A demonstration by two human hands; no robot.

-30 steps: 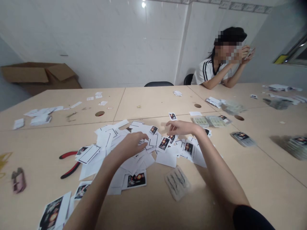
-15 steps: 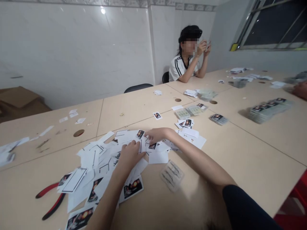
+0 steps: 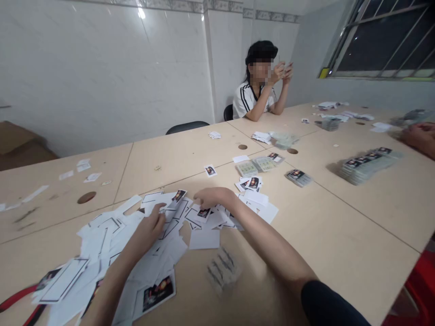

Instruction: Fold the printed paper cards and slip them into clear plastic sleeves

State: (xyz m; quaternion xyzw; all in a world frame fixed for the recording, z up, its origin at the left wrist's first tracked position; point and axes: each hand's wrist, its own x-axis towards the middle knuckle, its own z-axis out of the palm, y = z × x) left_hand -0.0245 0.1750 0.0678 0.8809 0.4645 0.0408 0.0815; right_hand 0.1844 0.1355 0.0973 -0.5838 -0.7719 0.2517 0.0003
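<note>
White paper cards, some with black frames or dark photo prints, lie in a loose heap before me. My left hand is at the heap's middle, thumb and fingers closed on the near edge of a photo card, which looks slightly raised. Over the right part of the pile is my right hand, wrist bent, fingers reaching left and down; some fingers are hidden, and I see nothing held. Close below them sits a blurred clear plastic case with dark slender items inside.
Red-handled pliers lie at the lower left. Clear cases stand in rows on the right, with more cases mid-table. Across the table sits a person with raised hands. Another person's hand is at the right edge.
The view has swung a little right, so things sit further left. My left hand has drawn left and closed on a card. My right hand stays over the same part of the pile.
</note>
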